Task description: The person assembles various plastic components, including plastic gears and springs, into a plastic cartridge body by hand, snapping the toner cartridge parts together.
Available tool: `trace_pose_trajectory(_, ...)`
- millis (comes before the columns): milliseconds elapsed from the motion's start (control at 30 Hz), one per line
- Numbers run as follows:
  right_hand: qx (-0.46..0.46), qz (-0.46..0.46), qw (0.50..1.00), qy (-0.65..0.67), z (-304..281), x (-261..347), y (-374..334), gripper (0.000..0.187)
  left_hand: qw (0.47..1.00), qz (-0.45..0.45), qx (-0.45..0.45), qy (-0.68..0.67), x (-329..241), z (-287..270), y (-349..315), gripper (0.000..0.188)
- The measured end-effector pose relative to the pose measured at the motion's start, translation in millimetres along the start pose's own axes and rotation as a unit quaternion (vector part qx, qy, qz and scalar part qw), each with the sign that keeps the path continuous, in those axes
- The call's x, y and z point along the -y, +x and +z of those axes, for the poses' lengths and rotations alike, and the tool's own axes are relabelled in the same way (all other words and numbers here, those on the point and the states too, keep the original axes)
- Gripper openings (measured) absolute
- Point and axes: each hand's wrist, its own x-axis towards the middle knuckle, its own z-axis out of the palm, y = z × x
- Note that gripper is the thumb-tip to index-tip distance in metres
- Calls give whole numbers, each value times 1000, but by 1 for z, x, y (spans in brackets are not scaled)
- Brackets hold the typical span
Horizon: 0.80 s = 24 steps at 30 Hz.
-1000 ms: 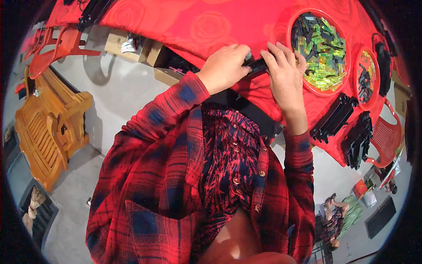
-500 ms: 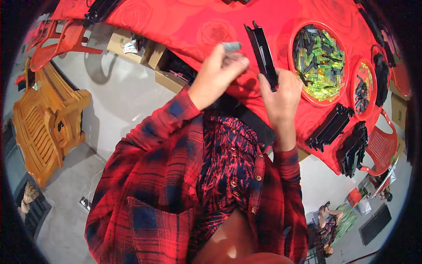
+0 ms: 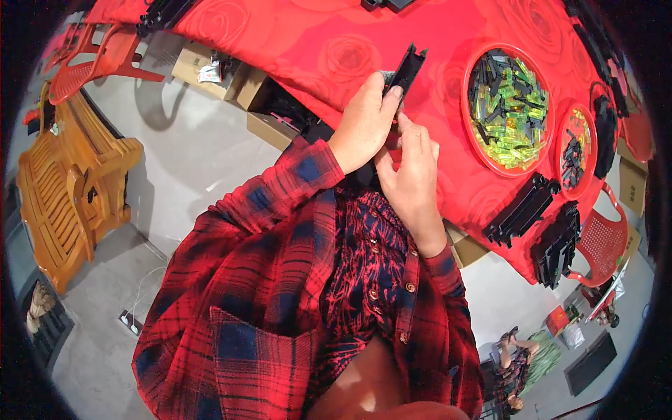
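A long black plastic channel (image 3: 408,68) slants upward between my hands over the table's near edge. My left hand (image 3: 365,122) is closed around it, the thumb lying along its side. A bit of grey wrapping shows by the left index finger. Lower down, my right hand (image 3: 414,173) has its curled fingers and thumb at the channel's near end. That end is mostly hidden by the hands. To the right of them stands a round red tray (image 3: 467,133) heaped with small black and clear yellow-green plastic pieces (image 3: 509,112).
A smaller red tray (image 3: 593,143) holds more small pieces farther right. Black channels (image 3: 521,210) lie stacked at the table's right corner, with another pile (image 3: 556,245) beside them. Cardboard boxes (image 3: 269,129), a wooden bench (image 3: 77,189) and red chairs (image 3: 603,241) stand around. A person (image 3: 518,364) sits lower right.
The channel has moved left and now tilts the other way. My left hand has closed on it, while my right hand has shifted left and down with its near end.
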Motion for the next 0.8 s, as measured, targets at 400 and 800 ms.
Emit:
trace_pose_trajectory(400, -147, 117, 940, 285, -13, -42, 21, 42, 990, 71, 54, 107, -1, 2, -11, 22)
trace_pose_trajectory(800, -148, 85, 957, 234, -9, -42, 28, 40, 990, 15, 106, 89, 1, 8, -16, 22)
